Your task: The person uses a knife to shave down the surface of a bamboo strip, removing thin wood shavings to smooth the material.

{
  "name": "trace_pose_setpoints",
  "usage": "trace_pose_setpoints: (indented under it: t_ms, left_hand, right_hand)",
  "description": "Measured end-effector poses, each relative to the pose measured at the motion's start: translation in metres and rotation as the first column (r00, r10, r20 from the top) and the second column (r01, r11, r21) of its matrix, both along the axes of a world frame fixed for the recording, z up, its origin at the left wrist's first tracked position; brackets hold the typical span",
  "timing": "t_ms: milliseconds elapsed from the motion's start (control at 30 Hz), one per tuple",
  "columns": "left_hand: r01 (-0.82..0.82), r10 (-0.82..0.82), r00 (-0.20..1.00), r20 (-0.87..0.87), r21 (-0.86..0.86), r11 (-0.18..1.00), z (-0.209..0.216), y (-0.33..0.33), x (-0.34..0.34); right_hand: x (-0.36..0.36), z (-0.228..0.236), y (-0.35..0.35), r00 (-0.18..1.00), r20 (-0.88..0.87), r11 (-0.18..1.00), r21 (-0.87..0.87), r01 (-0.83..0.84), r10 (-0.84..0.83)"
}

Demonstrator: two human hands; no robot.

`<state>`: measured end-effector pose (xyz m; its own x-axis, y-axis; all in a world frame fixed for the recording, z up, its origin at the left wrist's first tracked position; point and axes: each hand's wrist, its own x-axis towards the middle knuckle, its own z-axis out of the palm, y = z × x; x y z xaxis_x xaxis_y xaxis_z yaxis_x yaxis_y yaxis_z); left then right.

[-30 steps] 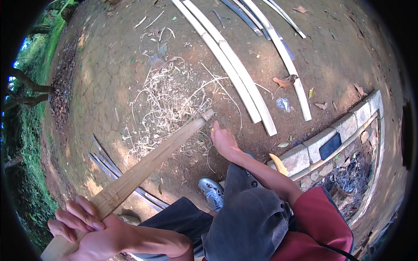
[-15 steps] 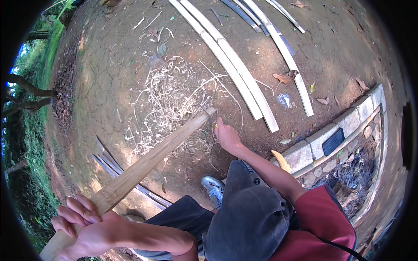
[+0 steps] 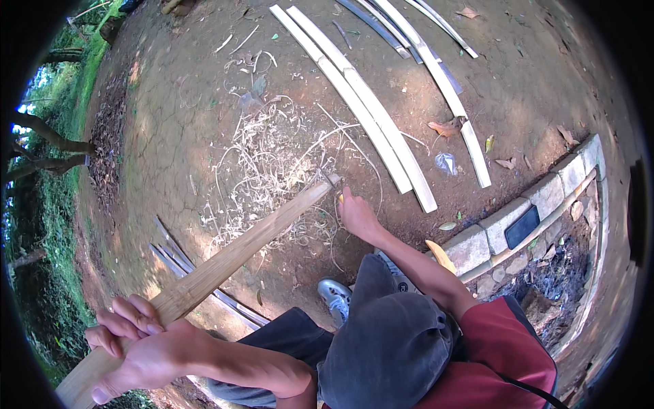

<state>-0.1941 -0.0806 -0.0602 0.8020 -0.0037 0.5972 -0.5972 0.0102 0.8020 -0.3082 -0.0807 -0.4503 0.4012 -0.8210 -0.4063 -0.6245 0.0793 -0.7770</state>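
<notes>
My left hand (image 3: 146,344) is wrapped round the lower part of a long bamboo slat (image 3: 231,262), which slants up and away to the right. At its far end, my right hand (image 3: 359,217) is closed on a knife (image 3: 331,180). A narrow dark blade lies across the slat's tip and a bit of yellow handle shows at the fingers; the rest is hidden in the hand. Beneath the far end, a tangle of pale shavings (image 3: 269,157) covers the ground.
Pale bamboo strips (image 3: 368,102) lie far ahead, with dark strips among others farther right. More dark strips (image 3: 178,258) lie under the slat. At right, a stone border (image 3: 470,249) rings a charred pit and carries a phone (image 3: 522,227) and a curved yellow piece (image 3: 441,257).
Both hands and the slat appear slightly lower and farther right, along with a small shift of the whole view. The grips look the same, and the blade stays at the slat's tip.
</notes>
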Motion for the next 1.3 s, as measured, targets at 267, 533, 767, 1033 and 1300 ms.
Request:
trace_pose_setpoints:
  t_ms: [267,533,767,1033,1300]
  left_hand:
    - [0.026,-0.027,1.000,-0.013,-0.029,0.999,-0.002,0.003,0.002]
    - [-0.041,0.040,0.999,-0.023,-0.044,0.998,-0.005,0.004,0.011]
    - [-0.007,0.007,1.000,-0.025,0.002,1.000,0.000,0.003,0.011]
    - [-0.040,0.039,0.998,-0.039,-0.029,0.999,-0.007,0.009,0.026]
    - [0.058,-0.058,0.998,-0.025,-0.022,0.998,-0.004,0.008,0.025]
  right_hand:
    - [0.000,-0.022,0.002,0.997,-0.074,0.999,-0.025,0.031,-0.032]
    - [-0.003,0.018,0.014,0.997,-0.070,0.998,0.066,-0.021,0.025]
    - [0.002,-0.016,0.001,0.997,0.053,0.996,0.070,0.058,-0.062]
    - [-0.012,0.018,0.007,0.994,0.058,0.995,0.016,-0.099,0.098]
    - [0.002,0.008,0.001,0.992,-0.105,0.997,0.030,-0.073,0.075]
